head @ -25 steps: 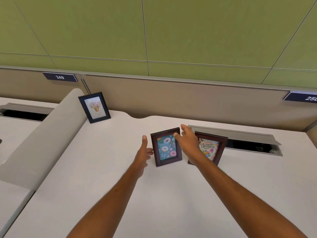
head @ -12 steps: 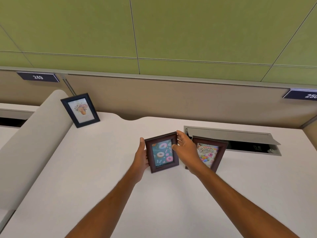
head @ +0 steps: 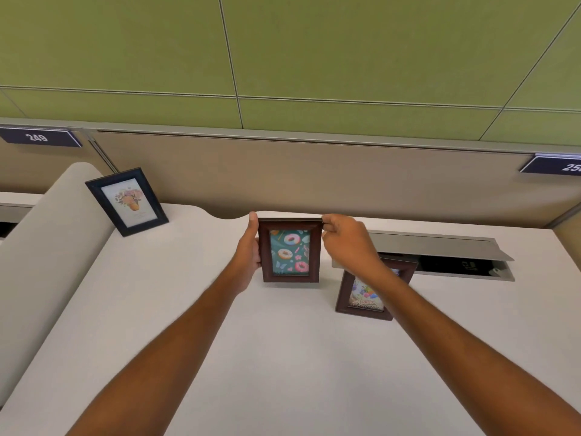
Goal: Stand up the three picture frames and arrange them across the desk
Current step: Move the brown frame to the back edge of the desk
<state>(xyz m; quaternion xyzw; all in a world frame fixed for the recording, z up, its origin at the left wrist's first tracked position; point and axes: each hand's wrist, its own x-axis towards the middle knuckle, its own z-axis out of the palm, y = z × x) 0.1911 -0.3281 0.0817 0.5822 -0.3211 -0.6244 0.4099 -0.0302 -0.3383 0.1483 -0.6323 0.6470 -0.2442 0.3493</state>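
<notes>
Brown wood framed the doughnut picture [head: 290, 250], which stood upright near the middle of the white desk [head: 283, 357], gripped from both sides. The left hand [head: 250, 247] pressed flat along its left edge with the thumb reaching the top corner; the right hand [head: 349, 243] pinched the top right corner between thumb and fingers. Whether its bottom edge touched the desk or hung just above could not be told.

Right of it and nearer the camera stood the birthday frame [head: 366, 297], also brown, its upper part hidden behind the right forearm. It stood just in front of the open cable hatch [head: 440, 256], whose grey lid was raised along the back of the desk.

At the far left back corner the black flower frame [head: 127, 201] leaned tilted, close beside the rounded beige divider [head: 47, 247] and well apart from the other 2.

Between the black frame and the doughnut frame the desk surface lay bare, as did the wide front half beneath both forearms. Behind ran the tan partition [head: 314, 177] with number plates 249 [head: 39, 137] and another [head: 556, 165] cut off by the picture's edge; a curved notch [head: 231, 215] broke the desk's back edge just left of the held frame.
</notes>
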